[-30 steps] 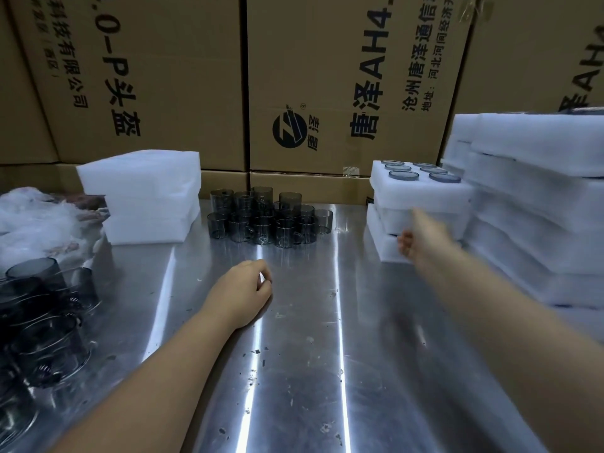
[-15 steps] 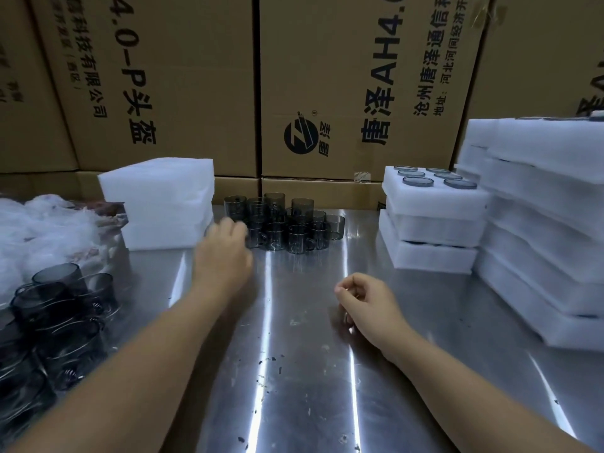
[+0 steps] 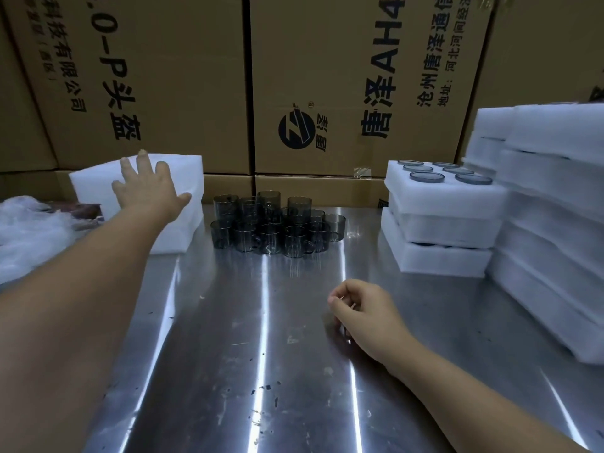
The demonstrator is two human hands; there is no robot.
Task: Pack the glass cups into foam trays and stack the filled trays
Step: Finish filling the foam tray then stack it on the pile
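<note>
Several dark smoked glass cups (image 3: 274,223) stand bunched at the back middle of the steel table (image 3: 261,354). A stack of empty white foam trays (image 3: 189,178) sits at the back left. My left hand (image 3: 147,188) reaches onto its top tray with fingers spread and straight, thumb at the tray's front side. My right hand (image 3: 362,308) rests on the table in front of the cups, fingers loosely curled and holding nothing. At the back right stands a stack of three filled foam trays (image 3: 444,204); cup rims show in the top one.
Taller stacks of white foam trays (image 3: 549,223) fill the right side. Crumpled white plastic wrap (image 3: 29,237) lies at the left edge. Large printed cardboard boxes (image 3: 327,86) wall off the back of the table.
My left hand has moved forward and left from near the cups onto the empty foam stack. My right hand drew back from the filled trays earlier and now rests still.
</note>
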